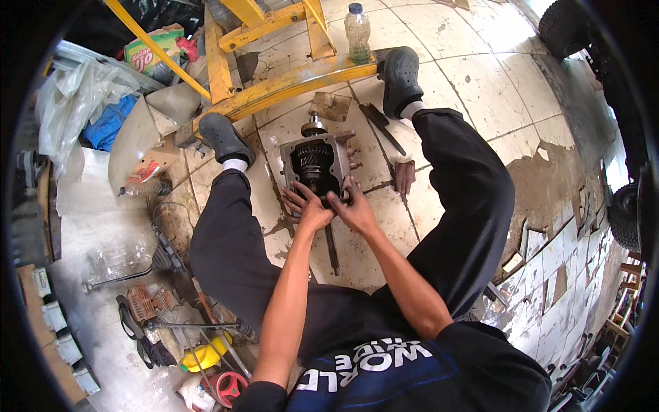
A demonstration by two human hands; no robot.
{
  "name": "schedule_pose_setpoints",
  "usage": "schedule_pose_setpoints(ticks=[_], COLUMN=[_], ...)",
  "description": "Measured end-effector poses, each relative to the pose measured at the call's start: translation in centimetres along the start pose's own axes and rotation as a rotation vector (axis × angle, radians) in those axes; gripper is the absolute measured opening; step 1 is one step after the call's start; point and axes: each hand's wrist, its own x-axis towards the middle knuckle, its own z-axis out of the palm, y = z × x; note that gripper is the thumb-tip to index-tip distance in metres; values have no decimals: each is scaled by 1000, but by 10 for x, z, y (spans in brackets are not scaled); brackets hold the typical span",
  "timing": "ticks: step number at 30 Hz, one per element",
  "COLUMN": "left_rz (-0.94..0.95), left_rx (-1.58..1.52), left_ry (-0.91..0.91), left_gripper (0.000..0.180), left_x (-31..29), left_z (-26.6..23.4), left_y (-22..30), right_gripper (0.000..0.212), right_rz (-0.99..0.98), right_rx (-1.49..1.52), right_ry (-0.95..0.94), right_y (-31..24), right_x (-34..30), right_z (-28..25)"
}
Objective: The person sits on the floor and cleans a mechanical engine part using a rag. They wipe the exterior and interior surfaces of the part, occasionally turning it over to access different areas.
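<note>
Near the centre of the frame, a metal gear case (pixel 285 159) sits on the tiled floor (pixel 456 79), the left hand (pixel 310 208) spread-fingered over its lower edge, the right hand (pixel 354 211) at its lower right corner; whether either grips anything cannot be told. The step looks like handwork around that edge, and the next move probably calls for keeping the case steady. Beyond, a yellow stand (pixel 271 95) crosses the upper left.

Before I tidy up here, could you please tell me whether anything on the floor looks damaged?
Yes: to the right of the right knee, tiles are broken, their jagged edges bordering a bare brown patch that interrupts the otherwise tiled floor.
</note>
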Motion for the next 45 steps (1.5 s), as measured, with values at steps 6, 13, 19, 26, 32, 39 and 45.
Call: schedule_pose_setpoints(ticks=[6,13,19,26,32,39,45], left_rz=[-5,12,-27,7,-72,-45,3], left_rx=[-25,24,23,-14,12,-42,-39], left_ry=[-11,54,-77,-33,-29,-13,12], left_gripper=[143,151,141,137,144,141,147], left_x=[0,6,-12,-6,-1,-5,1], left_z=[-1,6,-12,-14,-5,-5,-2], left_y=[7,-5,16,17,9,14,0], right_gripper=[96,100,103,102,101,99,94], right_rz=[-46,43,64,129,34,79,-63], right_rx=[-71,-161,11,-61,-26,-84,-83], right_ry=[42,-23,-16,-123,-89,-86,75], right_y=[-1,-12,-3,-10,-3,-7,-6], right_x=[-4,-4,8,29,15,11,-6], right_z=[-1,-5,-8,-18,-10,-15,0])
